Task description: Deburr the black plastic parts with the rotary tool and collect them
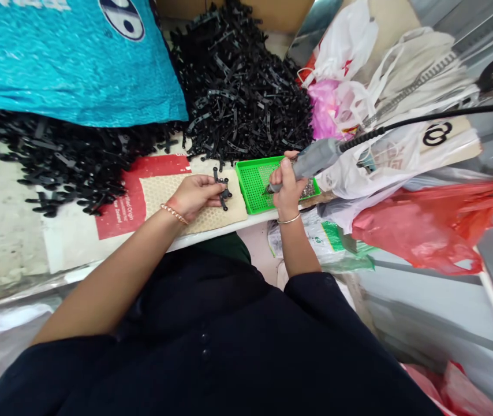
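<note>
My left hand point(197, 195) is closed on a small black plastic part point(224, 193) with several short arms, just above a tan textured mat point(168, 188). My right hand point(288, 184) is wrapped round a grey electric screwdriver point(320, 157), its cable running off to the right. The screwdriver's tip points down and left over a green perforated tray point(255, 203). Small shiny metal pieces, too small to name surely, lie in the tray's right end, partly behind my right hand.
A large heap of black plastic parts point(246, 98) rises behind the mat and tray. More parts point(68, 156) lie at left, partly under a blue bag point(77, 63). White plastic bags point(346, 40) and a red bag point(437, 225) crowd the right side.
</note>
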Available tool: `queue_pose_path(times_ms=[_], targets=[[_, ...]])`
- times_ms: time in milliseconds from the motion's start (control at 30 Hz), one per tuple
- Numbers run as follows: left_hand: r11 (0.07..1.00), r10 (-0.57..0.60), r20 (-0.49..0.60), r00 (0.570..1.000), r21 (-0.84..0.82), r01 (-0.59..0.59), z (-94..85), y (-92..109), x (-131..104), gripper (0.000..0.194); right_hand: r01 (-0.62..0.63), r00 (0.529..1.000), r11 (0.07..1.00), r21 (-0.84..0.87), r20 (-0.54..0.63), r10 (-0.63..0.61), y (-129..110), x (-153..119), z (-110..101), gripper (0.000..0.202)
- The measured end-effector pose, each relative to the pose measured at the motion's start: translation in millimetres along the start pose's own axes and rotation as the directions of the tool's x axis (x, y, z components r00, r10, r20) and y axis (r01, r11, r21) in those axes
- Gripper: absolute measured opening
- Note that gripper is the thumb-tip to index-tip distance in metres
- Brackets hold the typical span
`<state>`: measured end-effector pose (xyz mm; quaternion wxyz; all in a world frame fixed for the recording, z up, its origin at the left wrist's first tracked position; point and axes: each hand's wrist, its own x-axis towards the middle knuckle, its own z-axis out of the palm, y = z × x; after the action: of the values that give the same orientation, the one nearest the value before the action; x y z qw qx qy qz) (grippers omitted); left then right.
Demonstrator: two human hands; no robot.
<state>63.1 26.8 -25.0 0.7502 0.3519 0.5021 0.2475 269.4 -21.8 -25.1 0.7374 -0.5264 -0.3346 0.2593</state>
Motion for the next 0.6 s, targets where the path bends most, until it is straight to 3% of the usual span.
queue_pose_path(times_ms=[300, 600], targets=[[1.000, -0.001, -0.005, 1.000, 0.021, 0.001, -0.2, 1.1, -0.1, 0.025, -0.017, 1.000, 1.000, -0.017, 0.017, 0.018, 7.5, 2.4, -3.0, 0.045], [1.000, 0.005, -0.012, 1.000, 0.018, -0.004, 3.0, 4.4, -4.9, 0.023, 0.006, 0.999, 0.999, 0.035, 0.052, -0.007, 8.8, 1.6, -5.3, 0.040]])
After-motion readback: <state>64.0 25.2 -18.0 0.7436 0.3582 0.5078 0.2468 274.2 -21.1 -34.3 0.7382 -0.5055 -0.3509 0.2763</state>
